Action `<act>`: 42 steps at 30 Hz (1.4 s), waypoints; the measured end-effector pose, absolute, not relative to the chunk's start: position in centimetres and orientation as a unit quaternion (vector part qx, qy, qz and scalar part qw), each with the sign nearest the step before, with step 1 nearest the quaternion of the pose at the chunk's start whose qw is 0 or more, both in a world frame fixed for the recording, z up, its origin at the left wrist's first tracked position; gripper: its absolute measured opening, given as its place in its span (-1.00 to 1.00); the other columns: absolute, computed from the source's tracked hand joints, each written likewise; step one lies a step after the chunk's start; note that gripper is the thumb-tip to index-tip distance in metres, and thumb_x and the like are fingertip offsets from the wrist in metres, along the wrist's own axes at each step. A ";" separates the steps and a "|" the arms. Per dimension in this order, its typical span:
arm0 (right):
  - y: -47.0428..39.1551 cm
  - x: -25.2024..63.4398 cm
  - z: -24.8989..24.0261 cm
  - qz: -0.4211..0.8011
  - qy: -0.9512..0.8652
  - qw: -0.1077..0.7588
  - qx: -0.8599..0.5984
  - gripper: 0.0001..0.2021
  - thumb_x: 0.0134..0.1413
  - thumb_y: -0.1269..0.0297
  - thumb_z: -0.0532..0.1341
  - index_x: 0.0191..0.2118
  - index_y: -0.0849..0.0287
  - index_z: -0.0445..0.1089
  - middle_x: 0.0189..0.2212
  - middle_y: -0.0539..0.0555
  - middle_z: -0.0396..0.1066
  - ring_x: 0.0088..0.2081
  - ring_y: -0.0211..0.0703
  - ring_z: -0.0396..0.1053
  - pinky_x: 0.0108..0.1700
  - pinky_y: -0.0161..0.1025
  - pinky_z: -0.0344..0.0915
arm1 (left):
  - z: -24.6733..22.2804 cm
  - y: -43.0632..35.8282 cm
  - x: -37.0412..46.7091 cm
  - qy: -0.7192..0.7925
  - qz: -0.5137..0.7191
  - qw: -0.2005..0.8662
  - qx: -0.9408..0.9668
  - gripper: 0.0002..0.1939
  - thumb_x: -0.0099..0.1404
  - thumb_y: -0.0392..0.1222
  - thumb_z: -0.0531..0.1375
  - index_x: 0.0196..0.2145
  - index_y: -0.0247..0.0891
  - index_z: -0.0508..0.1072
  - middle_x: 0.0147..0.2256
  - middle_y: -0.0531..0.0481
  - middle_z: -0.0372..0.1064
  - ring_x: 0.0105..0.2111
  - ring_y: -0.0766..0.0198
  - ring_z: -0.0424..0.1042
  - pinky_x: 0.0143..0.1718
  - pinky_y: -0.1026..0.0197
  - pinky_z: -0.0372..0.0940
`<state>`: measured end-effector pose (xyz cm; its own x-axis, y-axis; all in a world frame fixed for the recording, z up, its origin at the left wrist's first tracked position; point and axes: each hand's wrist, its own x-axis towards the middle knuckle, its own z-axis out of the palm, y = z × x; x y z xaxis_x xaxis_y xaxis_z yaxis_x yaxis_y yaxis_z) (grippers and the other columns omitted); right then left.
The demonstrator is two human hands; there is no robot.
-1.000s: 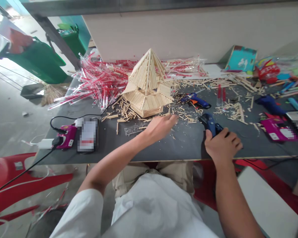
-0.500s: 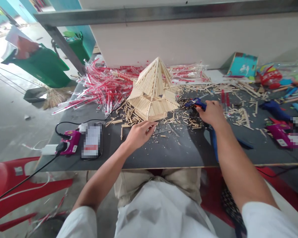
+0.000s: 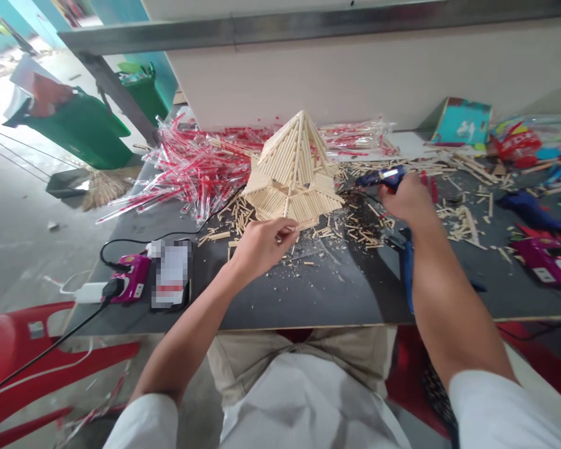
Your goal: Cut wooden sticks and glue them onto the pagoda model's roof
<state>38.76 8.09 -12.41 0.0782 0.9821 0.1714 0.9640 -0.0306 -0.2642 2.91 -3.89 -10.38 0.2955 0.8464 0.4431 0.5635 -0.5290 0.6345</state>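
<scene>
Observing from the head camera, I see the right hand (image 3: 407,198) wrapped around a blue glue gun (image 3: 391,177), to the right of the wooden-stick model (image 3: 293,178). The model stands on the dark table (image 3: 303,299), among loose sticks (image 3: 237,214). The left hand (image 3: 265,246), fingers drawn narrow, is at the model's front edge; I cannot tell whether it grips anything.

No text readable, view perhaps too blurred
</scene>
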 end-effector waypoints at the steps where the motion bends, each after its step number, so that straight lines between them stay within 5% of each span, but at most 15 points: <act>1: 7.9 38.2 -11.4 0.015 -0.643 0.174 -0.745 -0.41 0.30 0.10 0.07 0.18 0.59 0.14 -0.06 0.78 0.41 -0.12 0.31 0.44 -0.21 0.00 0.14 | -10.3 -3.8 3.1 0.453 0.385 0.191 0.781 -0.85 0.36 -0.21 0.33 -0.12 -0.23 0.62 -0.37 0.04 0.64 -0.44 0.34 0.60 -0.27 0.30 0.50; 6: 6.8 34.9 -5.7 0.001 -0.558 0.323 -0.764 -0.44 0.19 0.04 0.27 0.14 0.36 0.24 0.04 0.52 0.45 0.01 0.20 0.46 -0.10 -0.08 0.23 | -9.9 -3.5 4.7 0.446 0.345 0.214 0.798 -0.81 0.40 -0.18 0.29 -0.07 -0.26 0.61 -0.35 0.00 0.65 -0.41 0.28 0.63 -0.27 0.27 0.48; 10: 6.4 33.0 -3.0 -0.011 -0.590 0.379 -0.713 -0.48 -0.02 0.08 0.44 -0.01 0.24 0.35 -0.07 0.34 0.53 -0.12 0.08 0.46 -0.13 -0.12 0.28 | -7.3 -3.8 5.6 0.422 0.246 0.181 0.854 -0.80 0.45 -0.16 0.23 -0.10 -0.29 0.61 -0.34 -0.07 0.64 -0.34 0.18 0.64 -0.28 0.21 0.45; 14: 7.1 31.8 -2.3 -0.097 -0.611 0.454 -0.642 -0.75 0.07 0.25 0.33 -0.14 0.10 0.31 -0.21 0.17 0.52 -0.25 -0.06 0.40 -0.13 -0.14 0.30 | -2.5 -4.0 4.8 0.407 0.189 0.132 0.884 -0.84 0.43 -0.21 0.21 -0.19 -0.25 0.61 -0.39 -0.01 0.61 -0.39 0.22 0.61 -0.33 0.23 0.40; 17: 7.6 31.3 -2.2 -0.143 -0.621 0.502 -0.585 -0.74 0.03 0.32 0.30 -0.19 0.02 0.23 -0.27 0.10 0.47 -0.27 -0.07 0.36 -0.14 -0.14 0.29 | 0.8 -3.5 3.2 0.449 0.229 0.087 0.859 -0.88 0.39 -0.24 0.23 -0.18 -0.17 0.60 -0.39 0.10 0.61 -0.41 0.30 0.58 -0.28 0.24 0.41; 23: 7.1 31.7 -2.4 -0.117 -0.713 0.459 -0.517 -0.69 -0.09 0.27 0.35 -0.23 -0.01 0.25 -0.31 0.05 0.41 -0.25 0.02 0.39 -0.17 -0.06 0.30 | 2.1 -1.5 0.6 0.547 0.313 0.061 0.774 -0.86 0.27 -0.24 0.33 -0.20 -0.10 0.62 -0.37 0.14 0.60 -0.48 0.30 0.55 -0.37 0.20 0.41; 27: 6.1 31.6 -1.9 -0.135 -0.738 0.425 -0.506 -0.70 -0.04 0.25 0.36 -0.18 -0.04 0.30 -0.24 0.06 0.44 -0.14 0.09 0.43 -0.09 -0.02 0.31 | 1.0 -0.3 -0.2 0.552 0.333 0.077 0.760 -0.72 0.25 -0.23 0.35 -0.07 -0.07 0.60 -0.34 0.12 0.59 -0.43 0.30 0.56 -0.37 0.22 0.41; 34: 5.3 30.4 -1.7 -0.157 -0.765 0.380 -0.496 -0.59 0.05 0.30 0.30 0.05 -0.11 0.35 -0.08 0.06 0.50 -0.03 0.10 0.45 0.04 0.00 0.32 | 1.0 -0.2 -1.0 0.547 0.302 0.060 0.779 -0.81 0.32 -0.23 0.30 -0.11 -0.12 0.63 -0.46 0.09 0.57 -0.49 0.27 0.53 -0.32 0.16 0.37; 42: 5.1 30.2 -1.7 -0.160 -0.762 0.364 -0.512 -0.68 0.16 0.31 0.20 0.03 -0.12 0.34 -0.06 0.11 0.49 0.03 0.14 0.43 0.00 0.01 0.33 | 1.3 -0.8 -0.8 0.556 0.290 0.059 0.777 -0.83 0.29 -0.22 0.33 -0.14 -0.14 0.64 -0.44 0.13 0.58 -0.50 0.32 0.50 -0.37 0.21 0.33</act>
<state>30.17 5.13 -1.70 -0.2124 0.6636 0.7173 0.8956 0.4258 -0.1287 -0.80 -0.75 1.34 0.2130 0.8982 0.3845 0.8293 -0.3743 0.4149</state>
